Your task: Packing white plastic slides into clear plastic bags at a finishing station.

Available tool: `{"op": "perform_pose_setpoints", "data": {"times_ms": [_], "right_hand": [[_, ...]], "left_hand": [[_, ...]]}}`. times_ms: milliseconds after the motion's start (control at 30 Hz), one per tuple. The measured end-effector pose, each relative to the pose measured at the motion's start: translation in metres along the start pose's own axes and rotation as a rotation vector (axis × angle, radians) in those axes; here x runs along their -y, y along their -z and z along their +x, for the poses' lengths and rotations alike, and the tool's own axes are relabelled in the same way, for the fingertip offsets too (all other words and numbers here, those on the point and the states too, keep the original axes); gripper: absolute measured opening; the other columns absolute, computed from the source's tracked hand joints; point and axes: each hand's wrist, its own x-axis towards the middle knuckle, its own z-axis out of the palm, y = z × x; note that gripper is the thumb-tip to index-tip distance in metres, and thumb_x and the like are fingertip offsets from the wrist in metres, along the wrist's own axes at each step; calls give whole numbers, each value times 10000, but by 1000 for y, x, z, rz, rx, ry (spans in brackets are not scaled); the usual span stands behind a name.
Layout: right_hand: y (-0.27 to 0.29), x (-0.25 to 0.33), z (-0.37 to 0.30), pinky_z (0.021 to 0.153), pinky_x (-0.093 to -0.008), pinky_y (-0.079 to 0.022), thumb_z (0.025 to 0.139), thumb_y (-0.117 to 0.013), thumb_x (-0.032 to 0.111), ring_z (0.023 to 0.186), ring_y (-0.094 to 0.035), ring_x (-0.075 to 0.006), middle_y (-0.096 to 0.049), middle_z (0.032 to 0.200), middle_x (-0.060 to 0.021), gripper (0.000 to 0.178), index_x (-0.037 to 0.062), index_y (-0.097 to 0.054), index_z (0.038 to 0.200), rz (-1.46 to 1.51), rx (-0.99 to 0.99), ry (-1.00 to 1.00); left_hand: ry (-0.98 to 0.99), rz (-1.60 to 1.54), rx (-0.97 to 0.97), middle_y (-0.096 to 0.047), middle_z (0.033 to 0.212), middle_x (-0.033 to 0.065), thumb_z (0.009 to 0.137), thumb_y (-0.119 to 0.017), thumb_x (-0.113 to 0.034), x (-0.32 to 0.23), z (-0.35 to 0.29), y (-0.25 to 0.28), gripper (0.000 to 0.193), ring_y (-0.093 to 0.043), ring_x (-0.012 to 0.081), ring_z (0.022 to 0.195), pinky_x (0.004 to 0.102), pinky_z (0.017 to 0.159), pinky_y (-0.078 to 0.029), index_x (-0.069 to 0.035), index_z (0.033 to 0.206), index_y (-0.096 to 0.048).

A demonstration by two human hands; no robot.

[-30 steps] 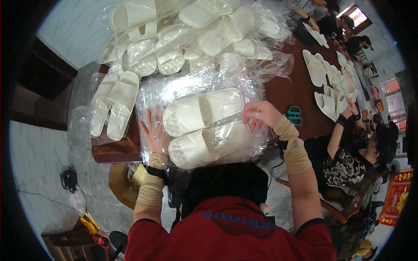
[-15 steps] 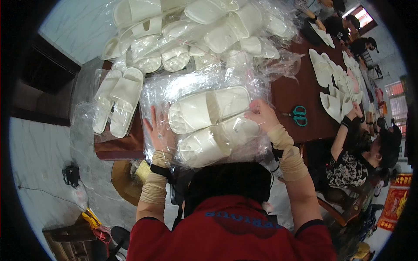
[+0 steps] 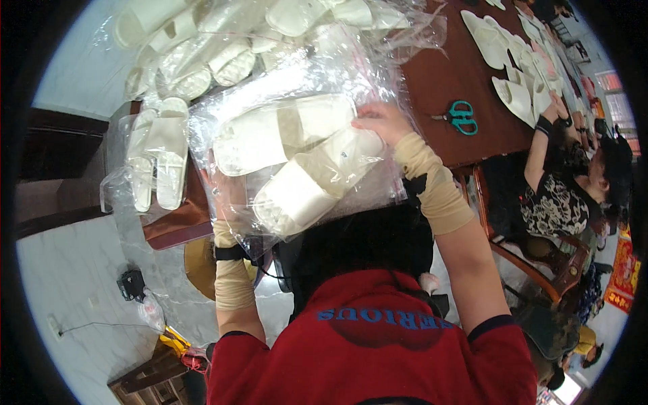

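A clear plastic bag (image 3: 270,88) with a pair of white slippers in it lies tilted before me; the upper slipper (image 3: 253,143) and the lower slipper (image 3: 297,196) show through the film. My right hand (image 3: 385,123) is closed on the bag's right side, thumb and fingers pinched beside the slippers' ends. At the bag's left side is my left hand (image 3: 229,192), seen blurred through the film that overlaps it. Its fingers are mostly hidden behind the bag and the upper slipper, so their hold does not show. Both wrists wear beige sleeves.
Bagged white slippers (image 3: 233,61) are heaped at the far side. Another bagged pair (image 3: 165,152) stands by the left edge of the brown table (image 3: 432,152). Teal-handled scissors (image 3: 463,117) lie to the right. Beyond them, a co-worker's hand (image 3: 555,108) is near loose white slippers (image 3: 516,94).
The bag has shifted left and its lower slipper has tilted. My left hand, flat with fingers spread on the film before, is now behind the bag's left side. My right hand keeps its pinch.
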Motion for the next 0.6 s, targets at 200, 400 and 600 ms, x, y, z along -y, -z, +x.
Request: {"op": "perform_pose_setpoints", "data": {"times_ms": [200, 400, 600], "right_hand": [[10, -5, -14, 762, -295, -469, 701, -744, 213, 835, -613, -191, -663, 917, -95, 280, 36, -664, 902, 167, -120, -134], [-17, 26, -8, 832, -282, -463, 762, -718, 199, 905, -604, -164, -650, 996, -109, 387, -17, -601, 1060, -32, -81, 84], [-2, 24, -22, 839, -293, -479, 755, -722, 118, 957, -609, -172, -648, 1027, -114, 412, -18, -579, 1116, 8, 25, 80]], "left_hand": [[69, -324, -233, -508, 1332, 132, 964, -461, -84, -78, 3, 59, 353, -485, 236, 1218, 333, 1030, -361, 34, 1295, -473], [-36, 241, -95, -394, 1424, 133, 936, -491, -187, -80, -6, 12, 473, -340, 288, 1335, 457, 1102, -189, -53, 1378, -385], [-26, 496, -147, -397, 1417, 105, 919, -498, -191, -77, -6, -21, 428, -317, 257, 1352, 503, 1111, -161, -52, 1319, -439]]}}
